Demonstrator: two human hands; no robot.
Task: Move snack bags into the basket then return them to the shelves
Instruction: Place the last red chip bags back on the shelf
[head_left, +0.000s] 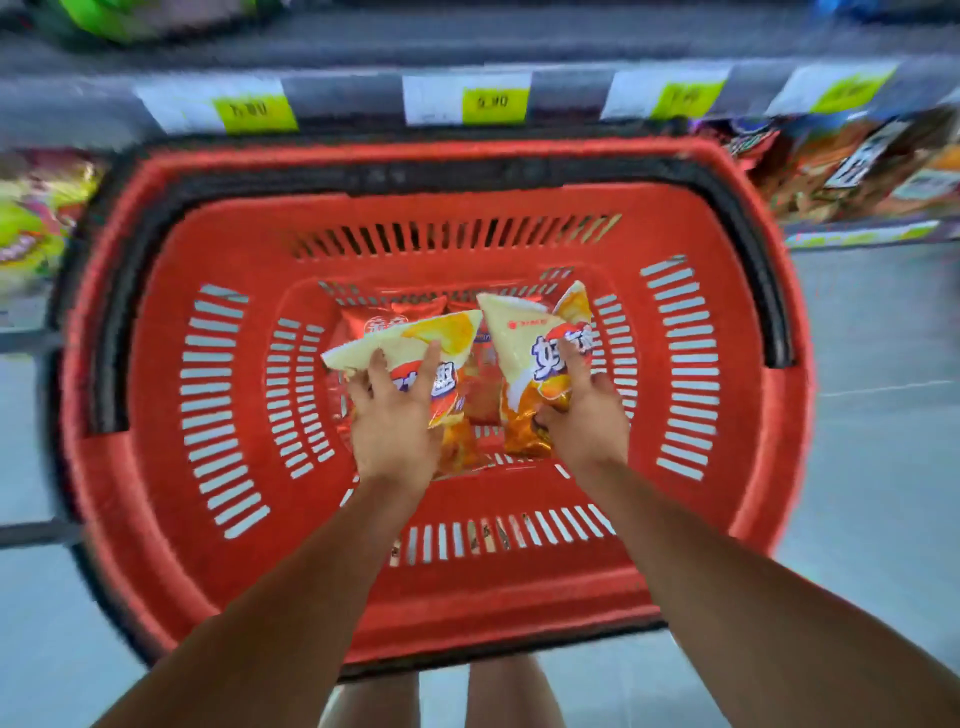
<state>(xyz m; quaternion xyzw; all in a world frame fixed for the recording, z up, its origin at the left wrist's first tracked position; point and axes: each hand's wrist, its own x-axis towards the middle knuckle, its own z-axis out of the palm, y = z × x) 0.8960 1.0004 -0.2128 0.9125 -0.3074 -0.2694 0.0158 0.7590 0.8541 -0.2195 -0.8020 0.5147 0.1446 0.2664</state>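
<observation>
Snack bags in hand: two, both yellow and orange, one per hand, both low inside the single red basket. Left snack bag under the left hand, fingers spread and curled over its front, top corner tilted out to the left. Right snack bag gripped by the right hand, fingers on the printed front, thumb pinching the crumpled lower part. Just beside each other, tops leaning apart, contact between them unclear. Beneath, on the basket bottom, red bags: at least two, exact count hidden by hands and held bags. One black handle folded down along the far rim. Beyond the basket, a grey shelf edge with four price labels, white with yellow-green patches, blurred. More packets on the shelves to left and right, too blurred to count. Grey floor around; two bare legs below the near rim.
</observation>
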